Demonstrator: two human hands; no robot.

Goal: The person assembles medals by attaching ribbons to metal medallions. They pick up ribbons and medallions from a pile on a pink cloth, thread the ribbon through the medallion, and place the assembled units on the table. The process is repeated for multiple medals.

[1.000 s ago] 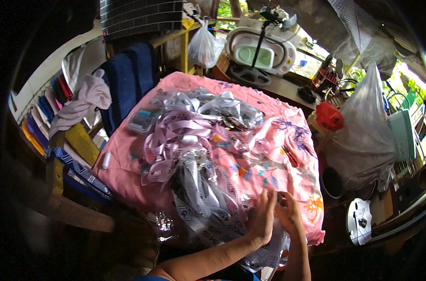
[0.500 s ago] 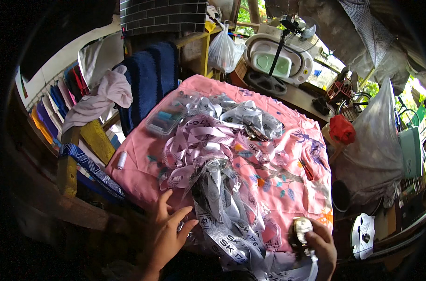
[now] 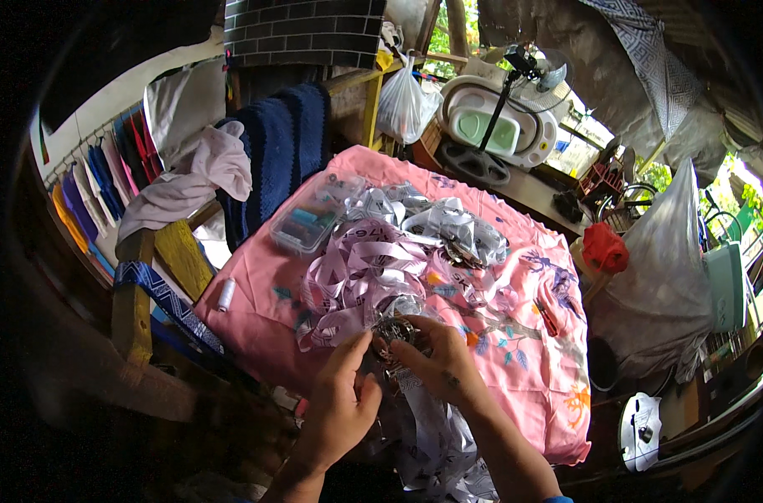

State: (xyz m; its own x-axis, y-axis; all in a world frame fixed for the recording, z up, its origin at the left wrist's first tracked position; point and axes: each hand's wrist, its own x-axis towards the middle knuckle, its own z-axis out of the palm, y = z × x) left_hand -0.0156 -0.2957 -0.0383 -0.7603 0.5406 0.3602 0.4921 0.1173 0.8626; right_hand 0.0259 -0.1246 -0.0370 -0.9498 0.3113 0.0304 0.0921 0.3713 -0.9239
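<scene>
Over the near edge of the cloth, my right hand (image 3: 445,367) grips a round metal medal (image 3: 392,334) between thumb and fingers. My left hand (image 3: 343,404) meets its left side, fingertips closed on the rim. White and grey printed ribbons (image 3: 431,440) hang below my hands, past the table's edge. Just beyond the medal lies a pile of lilac ribbons (image 3: 356,272). Behind that pile are more grey ribbons in clear plastic (image 3: 473,235), with metal pieces showing among them. My fingers partly cover the medal's face.
The pink flowered cloth (image 3: 507,377) covers the table. On its left lie a clear compartment box (image 3: 302,228) and a white thread spool (image 3: 226,295). A dark red slim object (image 3: 547,318) lies on the right. A wooden post (image 3: 132,306) stands at the left; a large plastic bag (image 3: 658,277) stands right.
My right hand has brought the medal from the right edge to the middle. My left hand has moved right to meet it. The grey ribbons have slid down off the table.
</scene>
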